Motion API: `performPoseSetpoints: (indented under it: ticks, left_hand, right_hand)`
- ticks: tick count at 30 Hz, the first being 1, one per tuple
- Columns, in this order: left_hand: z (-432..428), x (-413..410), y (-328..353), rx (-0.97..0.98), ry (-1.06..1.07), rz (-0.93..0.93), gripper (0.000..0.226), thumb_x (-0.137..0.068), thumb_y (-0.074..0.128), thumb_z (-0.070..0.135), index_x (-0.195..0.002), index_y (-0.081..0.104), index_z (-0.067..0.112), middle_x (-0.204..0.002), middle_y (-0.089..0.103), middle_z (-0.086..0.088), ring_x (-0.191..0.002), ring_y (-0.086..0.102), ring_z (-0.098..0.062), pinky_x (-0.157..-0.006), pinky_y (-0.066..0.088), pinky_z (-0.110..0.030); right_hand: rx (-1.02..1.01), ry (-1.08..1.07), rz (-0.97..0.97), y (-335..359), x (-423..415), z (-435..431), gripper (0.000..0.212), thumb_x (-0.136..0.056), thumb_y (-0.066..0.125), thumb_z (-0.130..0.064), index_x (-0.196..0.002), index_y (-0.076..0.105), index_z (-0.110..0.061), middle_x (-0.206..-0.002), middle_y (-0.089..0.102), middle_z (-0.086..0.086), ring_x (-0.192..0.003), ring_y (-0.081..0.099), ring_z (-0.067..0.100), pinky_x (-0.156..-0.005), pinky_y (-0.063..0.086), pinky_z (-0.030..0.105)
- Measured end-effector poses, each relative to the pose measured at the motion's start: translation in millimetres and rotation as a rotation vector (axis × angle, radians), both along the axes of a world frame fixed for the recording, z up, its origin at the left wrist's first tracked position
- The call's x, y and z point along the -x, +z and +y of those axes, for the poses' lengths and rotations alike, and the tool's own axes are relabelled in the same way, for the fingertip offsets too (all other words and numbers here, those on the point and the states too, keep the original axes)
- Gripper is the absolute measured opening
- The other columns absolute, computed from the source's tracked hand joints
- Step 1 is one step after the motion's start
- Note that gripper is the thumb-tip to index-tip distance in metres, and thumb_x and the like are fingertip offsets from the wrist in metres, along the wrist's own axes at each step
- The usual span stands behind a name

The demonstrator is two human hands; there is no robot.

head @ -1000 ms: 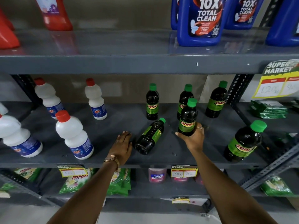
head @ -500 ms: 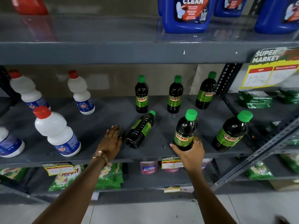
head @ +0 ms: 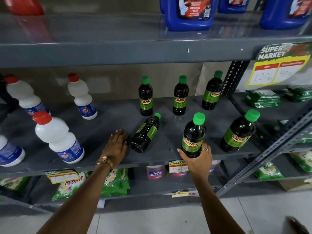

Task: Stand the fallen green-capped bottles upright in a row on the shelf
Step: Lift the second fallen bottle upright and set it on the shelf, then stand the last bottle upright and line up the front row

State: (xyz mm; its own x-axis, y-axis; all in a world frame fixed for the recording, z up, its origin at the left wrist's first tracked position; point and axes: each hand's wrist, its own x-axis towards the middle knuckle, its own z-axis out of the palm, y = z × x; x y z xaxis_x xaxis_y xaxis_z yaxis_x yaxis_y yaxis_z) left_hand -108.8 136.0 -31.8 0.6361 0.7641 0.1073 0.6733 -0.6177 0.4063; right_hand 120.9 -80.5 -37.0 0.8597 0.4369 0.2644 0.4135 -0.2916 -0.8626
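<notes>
On the grey middle shelf [head: 101,132] three dark green-capped bottles stand upright at the back: one [head: 145,97], another [head: 180,96], a third [head: 212,91]. A fourth bottle [head: 145,133] lies on its side, cap pointing back right. My left hand [head: 115,146] rests flat on the shelf, fingers right beside that bottle's base. My right hand [head: 198,158] grips the lower part of an upright bottle [head: 194,135] near the front edge. Another upright bottle [head: 238,131] stands to its right.
White red-capped bottles [head: 58,137] stand at the left of the same shelf. Blue jugs [head: 189,12] sit on the shelf above. A slanted metal brace [head: 270,149] crosses at the right. Green packets [head: 262,98] lie beyond the upright post; more packets fill the shelf below.
My right hand has brought its upright bottle forward from the middle of the shelf to the front edge. The left hand has stayed beside the lying bottle.
</notes>
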Motion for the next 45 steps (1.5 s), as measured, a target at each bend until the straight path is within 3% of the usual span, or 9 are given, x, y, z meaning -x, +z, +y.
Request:
performPoseSetpoints:
  ticks: [6,12,16,21,27,32,35,40,45]
  left_hand:
    - [-1,2,5,0.018,-0.019,-0.006,0.049,-0.099,0.036,0.021,-0.146,0.023,0.009,-0.158,0.018,-0.011,-0.147,0.009,-0.022,-0.122,0.004,-0.034]
    - [6,14,6,0.023,-0.104,-0.035,0.048,-0.1,0.038,0.021,-0.145,0.025,0.012,-0.157,0.018,-0.009,-0.146,0.01,-0.02,-0.12,0.004,-0.028]
    - [3,15,4,0.009,-0.082,-0.034,0.048,-0.1,0.037,0.024,-0.145,0.026,0.013,-0.158,0.018,-0.009,-0.147,0.01,-0.02,-0.121,0.007,-0.033]
    - [4,17,4,0.013,-0.056,-0.032,0.05,-0.099,0.038,0.027,-0.145,0.026,0.013,-0.157,0.02,-0.008,-0.147,0.012,-0.02,-0.121,0.008,-0.032]
    - [7,18,-1,0.015,-0.046,-0.029,0.051,-0.099,0.036,0.031,-0.146,0.023,0.016,-0.158,0.018,-0.004,-0.147,0.01,-0.016,-0.121,0.008,-0.031]
    - [7,17,-1,0.007,-0.04,-0.02,0.052,-0.099,0.035,0.033,-0.146,0.022,0.016,-0.159,0.016,-0.004,-0.147,0.009,-0.016,-0.122,0.008,-0.033]
    - [6,17,0,-0.003,-0.035,-0.031,0.051,-0.099,0.035,0.033,-0.146,0.023,0.016,-0.159,0.017,-0.004,-0.147,0.01,-0.016,-0.122,0.009,-0.032]
    - [4,17,1,-0.043,-0.041,-0.069,0.051,-0.099,0.037,0.032,-0.146,0.026,0.015,-0.158,0.019,-0.004,-0.147,0.012,-0.016,-0.12,0.005,-0.027]
    - [5,18,1,-0.039,-0.048,-0.064,0.052,-0.098,0.037,0.034,-0.146,0.026,0.016,-0.158,0.02,-0.003,-0.147,0.012,-0.015,-0.121,0.007,-0.029]
  right_hand:
    - [-0.046,-0.077,0.057,-5,27,-22,0.11,-0.055,0.08,-0.058,-0.144,0.026,-0.024,-0.145,0.032,0.009,-0.132,0.025,0.015,-0.105,0.022,0.041]
    - [0.092,0.362,-0.265,4,104,-8,0.059,-0.077,0.053,-0.07,-0.117,0.056,-0.027,-0.11,0.052,-0.011,-0.103,0.045,0.006,-0.086,0.035,0.033]
    - [0.1,0.365,0.068,57,107,71,0.059,-0.081,0.048,-0.069,-0.107,0.057,-0.017,-0.103,0.058,-0.001,-0.098,0.058,0.019,-0.084,0.047,0.036]
    - [0.381,0.213,0.418,76,82,125,0.111,-0.063,0.066,-0.072,-0.141,0.025,-0.004,-0.132,0.054,0.019,-0.119,0.053,0.038,-0.094,0.046,0.043]
    - [0.258,0.222,0.568,66,77,129,0.069,-0.067,0.07,-0.056,-0.114,0.056,-0.007,-0.103,0.06,0.008,-0.088,0.061,0.026,-0.073,0.059,0.042]
    - [0.212,0.162,0.395,54,89,126,0.053,-0.074,0.064,-0.055,-0.1,0.055,-0.009,-0.097,0.064,0.008,-0.096,0.062,0.032,-0.072,0.04,0.03]
    - [0.006,0.198,0.409,44,92,124,0.046,-0.075,0.069,-0.043,-0.102,0.044,-0.015,-0.087,0.061,-0.002,-0.091,0.064,0.029,-0.076,0.048,0.035]
    - [-0.364,0.194,0.258,44,84,130,0.073,-0.066,0.084,-0.022,-0.124,0.04,-0.019,-0.104,0.061,-0.015,-0.091,0.06,-0.009,-0.076,0.043,0.006]
    - [-0.293,0.19,0.088,47,68,155,0.076,-0.057,0.089,-0.016,-0.122,0.052,-0.003,-0.111,0.056,0.009,-0.104,0.056,0.02,-0.092,0.048,0.038]
